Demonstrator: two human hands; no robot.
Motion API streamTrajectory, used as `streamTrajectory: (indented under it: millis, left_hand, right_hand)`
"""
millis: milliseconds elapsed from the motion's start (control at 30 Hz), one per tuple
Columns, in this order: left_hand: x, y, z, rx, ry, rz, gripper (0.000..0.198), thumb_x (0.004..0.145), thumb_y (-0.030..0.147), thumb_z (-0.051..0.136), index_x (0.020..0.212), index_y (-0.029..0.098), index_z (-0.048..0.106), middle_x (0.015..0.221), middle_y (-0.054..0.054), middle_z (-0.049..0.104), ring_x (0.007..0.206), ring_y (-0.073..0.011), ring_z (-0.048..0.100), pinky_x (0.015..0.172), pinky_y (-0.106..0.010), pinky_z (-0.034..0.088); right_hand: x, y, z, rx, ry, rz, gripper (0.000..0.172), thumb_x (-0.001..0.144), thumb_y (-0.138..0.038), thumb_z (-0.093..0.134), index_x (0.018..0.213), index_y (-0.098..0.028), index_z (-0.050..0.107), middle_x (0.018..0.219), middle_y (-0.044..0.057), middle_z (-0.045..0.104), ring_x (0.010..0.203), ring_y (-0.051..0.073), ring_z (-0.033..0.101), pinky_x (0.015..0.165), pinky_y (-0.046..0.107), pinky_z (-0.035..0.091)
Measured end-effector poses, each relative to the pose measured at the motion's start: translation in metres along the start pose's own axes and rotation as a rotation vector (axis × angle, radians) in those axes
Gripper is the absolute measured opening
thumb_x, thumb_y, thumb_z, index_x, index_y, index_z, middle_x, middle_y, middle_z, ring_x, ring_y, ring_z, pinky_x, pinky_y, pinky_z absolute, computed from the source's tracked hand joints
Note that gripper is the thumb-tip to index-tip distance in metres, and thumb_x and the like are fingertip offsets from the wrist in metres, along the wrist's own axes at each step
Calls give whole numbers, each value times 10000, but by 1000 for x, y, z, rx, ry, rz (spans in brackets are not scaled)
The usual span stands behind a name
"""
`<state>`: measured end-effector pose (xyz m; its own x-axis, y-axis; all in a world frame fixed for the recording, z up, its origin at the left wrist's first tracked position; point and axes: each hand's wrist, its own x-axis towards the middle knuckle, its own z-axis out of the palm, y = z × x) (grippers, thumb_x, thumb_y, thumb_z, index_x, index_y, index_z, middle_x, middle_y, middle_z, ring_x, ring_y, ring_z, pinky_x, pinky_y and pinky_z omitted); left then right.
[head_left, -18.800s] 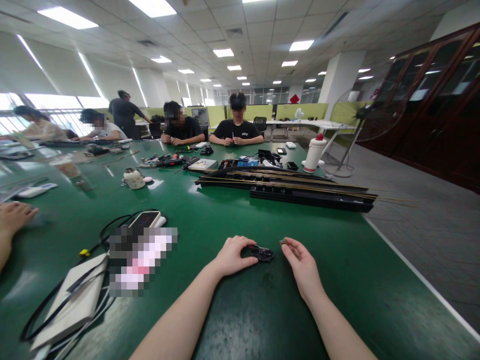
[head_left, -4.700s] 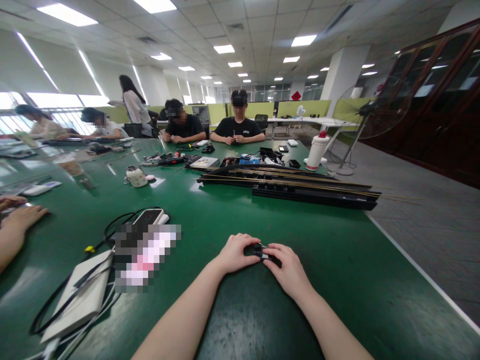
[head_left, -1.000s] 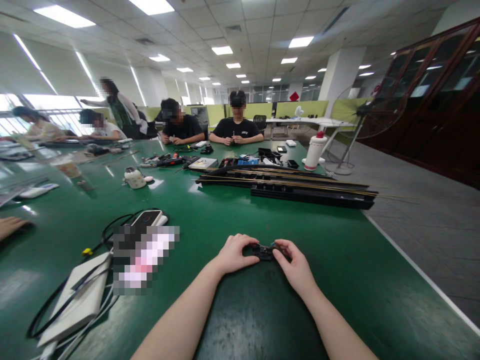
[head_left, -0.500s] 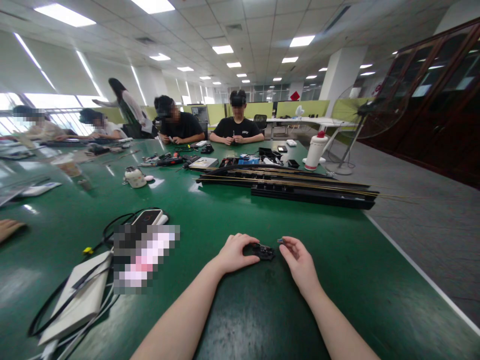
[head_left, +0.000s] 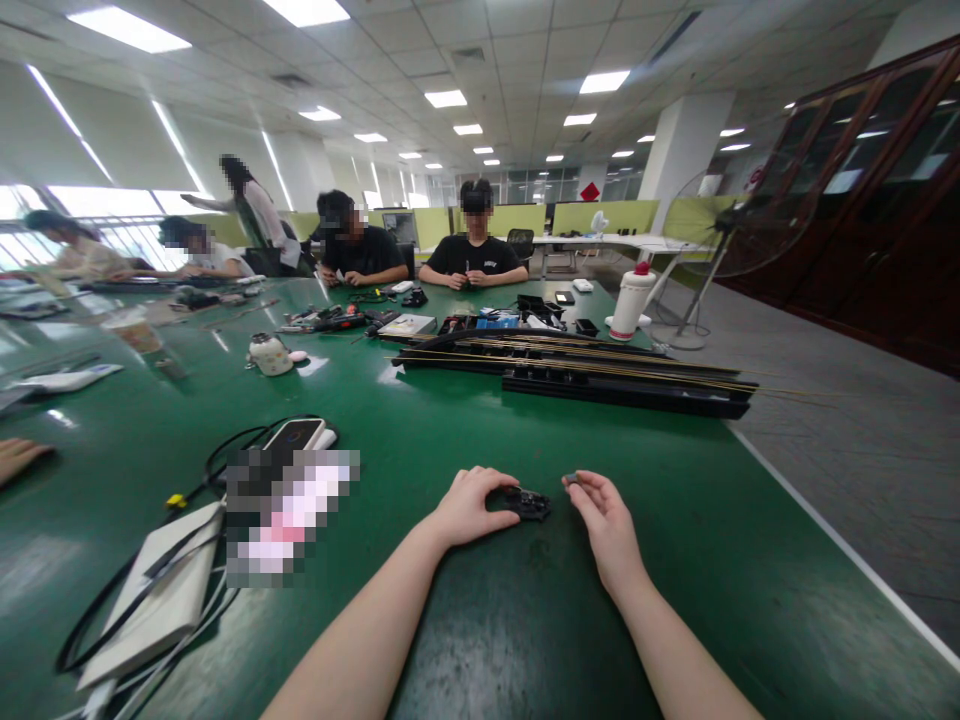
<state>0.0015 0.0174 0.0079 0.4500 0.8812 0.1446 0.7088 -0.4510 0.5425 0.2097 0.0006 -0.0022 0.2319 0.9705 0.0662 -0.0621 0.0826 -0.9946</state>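
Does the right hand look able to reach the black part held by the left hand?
Probably yes: the black part juts toward the right hand with nothing between, though that hand pinches a small grey piece.

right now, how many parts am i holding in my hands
2: a black part in your left hand and a small grey piece in your right hand. More may be hidden inside your grip.

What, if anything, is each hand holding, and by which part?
The left hand holds the black part by its left end. The right hand pinches a grey piece, too small to tell by which part.
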Motion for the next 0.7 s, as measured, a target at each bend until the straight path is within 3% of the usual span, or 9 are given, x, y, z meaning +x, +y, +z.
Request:
streamTrajectory:
  millis: [700]
  left_hand:
    - [0, -4, 3, 5, 22, 31, 427, 721, 407, 691, 1112, 281, 574, 1097, 15, 632, 1027, -224, 533, 893, -344, 364]
  right_hand:
    - [0, -1, 1, 135, 68, 99, 406, 620, -389, 715, 948, -202, 564, 932, 51, 686, 965, 230, 627, 905, 396, 465]
